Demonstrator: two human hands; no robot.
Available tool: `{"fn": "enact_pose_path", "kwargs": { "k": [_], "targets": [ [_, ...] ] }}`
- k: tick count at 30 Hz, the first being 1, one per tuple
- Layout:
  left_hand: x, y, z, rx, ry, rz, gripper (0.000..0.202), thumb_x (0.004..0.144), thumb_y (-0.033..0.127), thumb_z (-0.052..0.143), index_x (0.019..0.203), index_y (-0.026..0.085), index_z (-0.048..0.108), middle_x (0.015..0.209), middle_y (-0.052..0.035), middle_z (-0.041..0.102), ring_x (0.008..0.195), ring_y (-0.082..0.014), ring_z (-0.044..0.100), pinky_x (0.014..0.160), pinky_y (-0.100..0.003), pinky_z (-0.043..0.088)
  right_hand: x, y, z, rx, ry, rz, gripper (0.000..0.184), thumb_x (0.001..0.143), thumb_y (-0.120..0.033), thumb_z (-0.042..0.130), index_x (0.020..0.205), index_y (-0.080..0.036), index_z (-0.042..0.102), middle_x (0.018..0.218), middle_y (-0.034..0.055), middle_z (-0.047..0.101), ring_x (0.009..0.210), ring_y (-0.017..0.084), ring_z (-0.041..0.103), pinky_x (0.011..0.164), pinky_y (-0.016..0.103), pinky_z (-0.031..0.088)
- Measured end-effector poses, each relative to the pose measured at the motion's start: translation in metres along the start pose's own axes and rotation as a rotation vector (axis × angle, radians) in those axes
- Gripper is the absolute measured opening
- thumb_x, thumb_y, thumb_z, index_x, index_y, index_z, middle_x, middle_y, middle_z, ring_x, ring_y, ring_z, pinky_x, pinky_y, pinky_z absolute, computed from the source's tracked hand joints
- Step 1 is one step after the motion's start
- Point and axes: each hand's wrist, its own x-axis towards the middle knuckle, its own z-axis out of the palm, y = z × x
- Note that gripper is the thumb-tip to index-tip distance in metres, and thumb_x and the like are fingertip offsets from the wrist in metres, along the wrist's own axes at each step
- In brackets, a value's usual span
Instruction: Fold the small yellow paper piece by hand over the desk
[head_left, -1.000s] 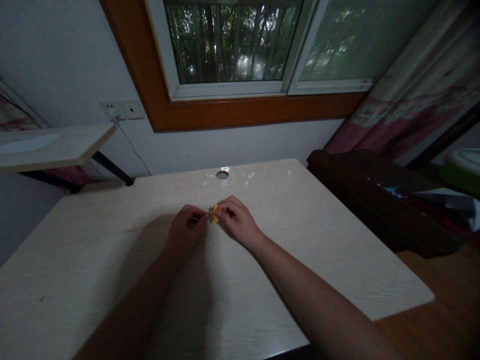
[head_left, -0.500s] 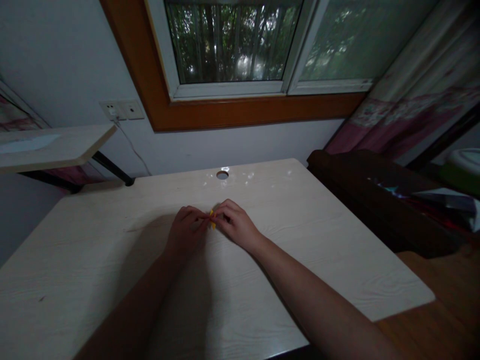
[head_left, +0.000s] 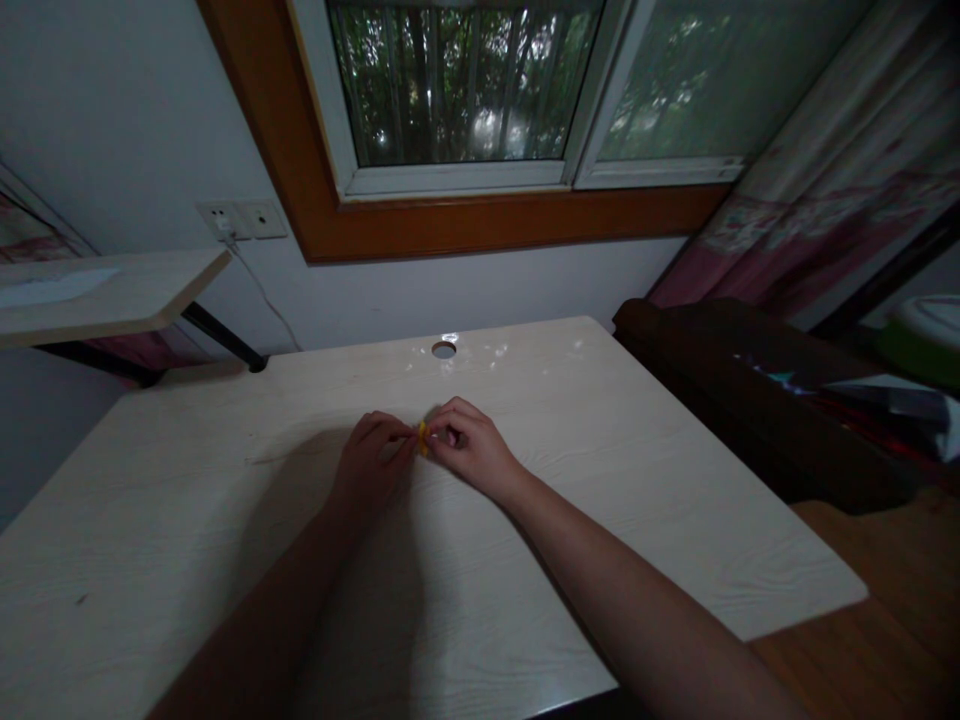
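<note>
A small yellow piece (head_left: 423, 438), perhaps folded paper, shows between my fingertips above the middle of the desk (head_left: 615, 480). Its exact kind is too small to make out. My left hand (head_left: 373, 455) pinches it from the left with thumb and forefinger. From the other side, the thumb and fingertips of my right hand (head_left: 471, 445) close on the same piece. The fingertips of both hands nearly meet and cover most of it.
A round cable hole (head_left: 444, 350) lies near the desk's back edge. At left a raised shelf (head_left: 150, 285) stands on black legs. A white cord (head_left: 262, 290) hangs from the wall socket (head_left: 240, 220). Dark wooden furniture (head_left: 720, 390) borders the desk's right side.
The yellow piece has turned or been bent a little between my fingertips and looks more compact. Both hands stay almost in place.
</note>
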Motion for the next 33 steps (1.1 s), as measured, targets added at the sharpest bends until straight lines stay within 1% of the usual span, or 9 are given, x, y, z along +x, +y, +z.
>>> {"fn": "enact_pose_path", "kwargs": {
  "k": [5,12,19,26,29,33],
  "targets": [
    [0.000,0.001,0.000,0.042,-0.019,0.038,0.004,0.084,0.019,0.064,0.087,0.021,0.065,0.086,-0.0040,0.063,0.084,-0.0183,0.059,0.079,-0.035,0.050,0.000,0.000,-0.001,-0.017,-0.025,-0.031,0.010,0.081,-0.016,0.067,0.090,-0.021,0.064,0.090,0.0029,0.058,0.069,0.012,0.052,0.059,0.024,0.042],
    [-0.001,-0.002,0.002,0.097,-0.015,0.067,0.005,0.083,0.017,0.064,0.083,0.021,0.065,0.081,-0.0034,0.063,0.081,-0.0185,0.057,0.077,-0.035,0.049,0.000,-0.004,-0.001,-0.082,-0.027,-0.048,0.011,0.081,-0.014,0.066,0.090,-0.020,0.064,0.088,0.0025,0.057,0.071,0.013,0.053,0.063,0.025,0.042],
    [-0.002,0.002,0.004,0.155,0.013,0.087,0.014,0.077,0.012,0.063,0.070,0.021,0.055,0.071,-0.0014,0.057,0.075,-0.0187,0.052,0.070,-0.034,0.045,-0.001,-0.010,0.002,-0.113,-0.023,-0.032,0.010,0.078,-0.012,0.065,0.081,-0.020,0.060,0.083,0.0010,0.054,0.072,0.013,0.053,0.064,0.025,0.041],
    [-0.001,0.008,0.005,0.161,0.055,0.096,0.018,0.074,0.010,0.063,0.067,0.021,0.050,0.069,-0.0001,0.053,0.072,-0.0173,0.050,0.068,-0.032,0.044,-0.002,-0.015,0.005,-0.154,-0.014,-0.019,0.010,0.077,-0.013,0.065,0.077,-0.020,0.058,0.080,0.0002,0.051,0.071,0.014,0.051,0.062,0.025,0.040],
    [-0.001,0.008,0.004,0.155,0.071,0.098,0.017,0.074,0.010,0.063,0.068,0.021,0.052,0.070,-0.0003,0.053,0.073,-0.0173,0.051,0.068,-0.032,0.045,-0.002,-0.016,0.005,-0.168,-0.013,-0.019,0.009,0.078,-0.014,0.065,0.079,-0.020,0.059,0.081,0.0007,0.052,0.071,0.014,0.051,0.062,0.026,0.040],
    [-0.001,0.005,0.003,0.152,0.066,0.091,0.013,0.076,0.011,0.063,0.073,0.021,0.056,0.074,-0.0011,0.057,0.075,-0.0175,0.053,0.071,-0.034,0.047,-0.001,-0.014,0.004,-0.150,-0.011,-0.025,0.010,0.082,-0.015,0.065,0.089,-0.021,0.062,0.087,0.0022,0.055,0.073,0.014,0.053,0.065,0.026,0.043]
  ]
}}
